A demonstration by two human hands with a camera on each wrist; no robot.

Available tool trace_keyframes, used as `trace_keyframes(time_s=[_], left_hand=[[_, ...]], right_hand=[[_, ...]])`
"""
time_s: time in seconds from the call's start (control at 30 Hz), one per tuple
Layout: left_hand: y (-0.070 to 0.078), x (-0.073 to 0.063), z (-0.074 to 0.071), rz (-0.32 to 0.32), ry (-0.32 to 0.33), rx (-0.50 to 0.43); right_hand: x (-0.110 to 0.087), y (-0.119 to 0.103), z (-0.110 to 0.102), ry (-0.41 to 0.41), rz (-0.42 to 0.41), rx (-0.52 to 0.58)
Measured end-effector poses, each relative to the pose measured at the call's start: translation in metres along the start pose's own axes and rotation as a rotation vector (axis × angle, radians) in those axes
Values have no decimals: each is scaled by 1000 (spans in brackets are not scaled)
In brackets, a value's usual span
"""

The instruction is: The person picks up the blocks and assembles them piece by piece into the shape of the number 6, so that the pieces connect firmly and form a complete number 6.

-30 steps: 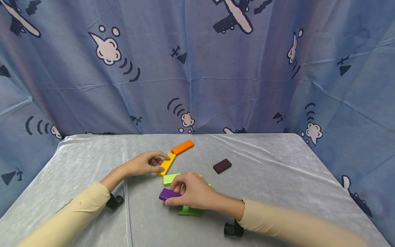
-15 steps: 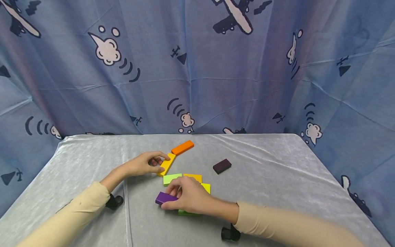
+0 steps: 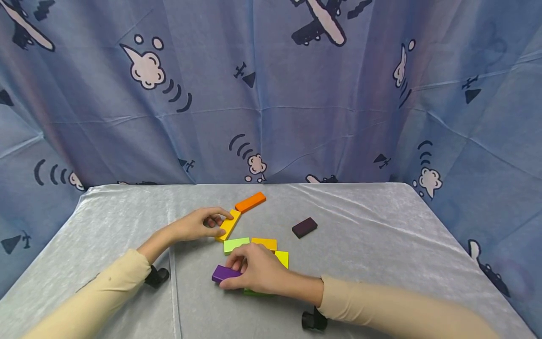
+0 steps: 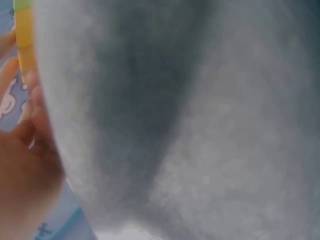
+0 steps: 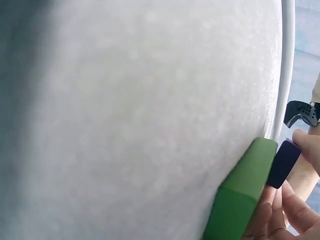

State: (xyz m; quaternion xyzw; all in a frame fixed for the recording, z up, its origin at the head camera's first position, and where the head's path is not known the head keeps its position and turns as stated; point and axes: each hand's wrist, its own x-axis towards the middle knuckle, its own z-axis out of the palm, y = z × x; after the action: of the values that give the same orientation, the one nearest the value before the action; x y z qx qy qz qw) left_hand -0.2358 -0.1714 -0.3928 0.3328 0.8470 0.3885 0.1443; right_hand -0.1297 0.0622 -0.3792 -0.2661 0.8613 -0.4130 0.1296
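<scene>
In the head view my left hand (image 3: 199, 225) has its thumb and index finger on a yellow block (image 3: 231, 223) lying flat on the table. My right hand (image 3: 260, 269) pinches a purple block (image 3: 224, 273) between thumb and fingers, left of a green block (image 3: 256, 292) mostly hidden by that hand. The right wrist view shows this green block (image 5: 243, 182) beside the purple block (image 5: 284, 164). Behind the right hand lie a light green block (image 3: 236, 245), an amber block (image 3: 265, 244) and a bright yellow block (image 3: 282, 258), partly covered.
An orange block (image 3: 251, 202) touches or nearly touches the yellow block's far end. Off to the right lies a dark maroon block (image 3: 305, 228) by itself. The table (image 3: 372, 263) wears a grey velvety cloth, with a blue patterned curtain (image 3: 211, 94) behind it.
My right hand has moved a little left and nearer to me with the purple block, uncovering the amber and bright yellow blocks. The left hand stays where it was.
</scene>
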Motion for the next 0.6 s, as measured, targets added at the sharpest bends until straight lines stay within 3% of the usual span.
trace_keyframes(time_s=[0.6], left_hand=[[1, -1, -1, 1, -5, -13]], right_hand=[[5, 0, 4, -13, 65, -115]])
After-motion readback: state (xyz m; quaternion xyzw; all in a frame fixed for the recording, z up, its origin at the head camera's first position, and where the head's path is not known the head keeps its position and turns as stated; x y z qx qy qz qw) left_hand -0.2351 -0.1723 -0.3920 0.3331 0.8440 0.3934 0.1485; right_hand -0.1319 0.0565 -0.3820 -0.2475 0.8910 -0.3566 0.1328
